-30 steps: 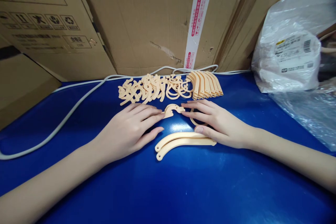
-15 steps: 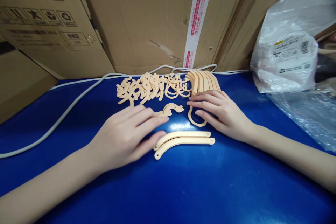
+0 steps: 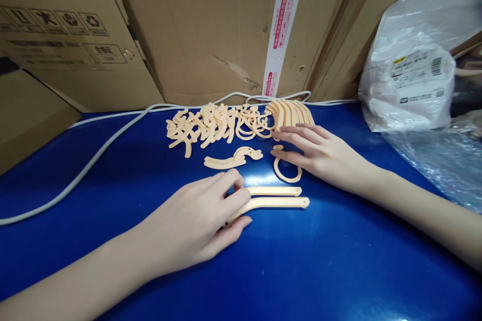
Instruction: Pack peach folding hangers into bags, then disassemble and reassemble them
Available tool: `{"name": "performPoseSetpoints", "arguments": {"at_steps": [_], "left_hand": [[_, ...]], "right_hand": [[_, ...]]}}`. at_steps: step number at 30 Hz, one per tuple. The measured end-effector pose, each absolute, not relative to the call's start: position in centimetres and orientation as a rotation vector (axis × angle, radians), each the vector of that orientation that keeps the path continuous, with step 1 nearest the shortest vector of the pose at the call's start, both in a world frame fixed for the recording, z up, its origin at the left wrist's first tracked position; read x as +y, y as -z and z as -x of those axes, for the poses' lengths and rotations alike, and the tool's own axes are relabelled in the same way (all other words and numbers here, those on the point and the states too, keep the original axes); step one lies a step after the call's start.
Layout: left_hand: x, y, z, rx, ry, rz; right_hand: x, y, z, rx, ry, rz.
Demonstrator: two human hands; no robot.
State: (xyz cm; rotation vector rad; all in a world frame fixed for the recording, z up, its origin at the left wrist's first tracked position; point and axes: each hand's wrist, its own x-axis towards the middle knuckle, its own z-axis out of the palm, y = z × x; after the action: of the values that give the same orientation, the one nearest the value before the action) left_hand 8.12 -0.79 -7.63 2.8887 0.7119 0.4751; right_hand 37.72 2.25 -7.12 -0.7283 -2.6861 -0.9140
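Two cream-coloured curved bars (image 3: 280, 203) with holes at their ends lie side by side on the blue tabletop. My left hand (image 3: 207, 215) is closed over their left ends, thumb below the nearer bar and fingers bent across. Farther back, my right hand (image 3: 324, 150) has its fingers stretched out and apart, one fingertip touching the top of a ring-shaped piece (image 3: 288, 178). Its other fingertips are by the near ends of a row of curved bars (image 3: 293, 113). Between the hands and the pile lie stacked snake-like flat pieces (image 3: 233, 158).
A loose pile of small curved cream pieces (image 3: 211, 125) sits at the back of the blue table (image 3: 301, 271). A white cable (image 3: 109, 145) runs along the back and left. Cardboard boxes (image 3: 211, 25) stand behind, and plastic-wrapped goods (image 3: 410, 85) are at the right.
My left hand has moved down from beside the snake-like pieces onto the bars' left ends and closed. My right hand shifted slightly right; the ring piece has also moved a little right.
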Motion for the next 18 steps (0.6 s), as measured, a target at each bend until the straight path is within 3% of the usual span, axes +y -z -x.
{"name": "performPoseSetpoints", "arguments": {"at_steps": [5, 9, 13, 18], "left_hand": [[-0.9, 7.9, -8.6, 0.691, -0.510, -2.890], [-1.1, 8.2, -8.7, 0.698, -0.578, -2.976], [-1.5, 7.6, -8.5, 0.727, -0.715, -2.906], [-1.0, 5.2, -8.7, 0.890, -0.690, -2.164]], "right_hand": [[2.2, 6.6, -37.2, -2.696, 1.174, 0.650], [2.2, 6.6, -37.0, -2.681, 1.034, 0.726], [1.6, 6.8, -36.9, -2.525, 0.447, 0.895], [0.7, 7.3, -35.5, -2.105, -0.596, 1.051]]}}
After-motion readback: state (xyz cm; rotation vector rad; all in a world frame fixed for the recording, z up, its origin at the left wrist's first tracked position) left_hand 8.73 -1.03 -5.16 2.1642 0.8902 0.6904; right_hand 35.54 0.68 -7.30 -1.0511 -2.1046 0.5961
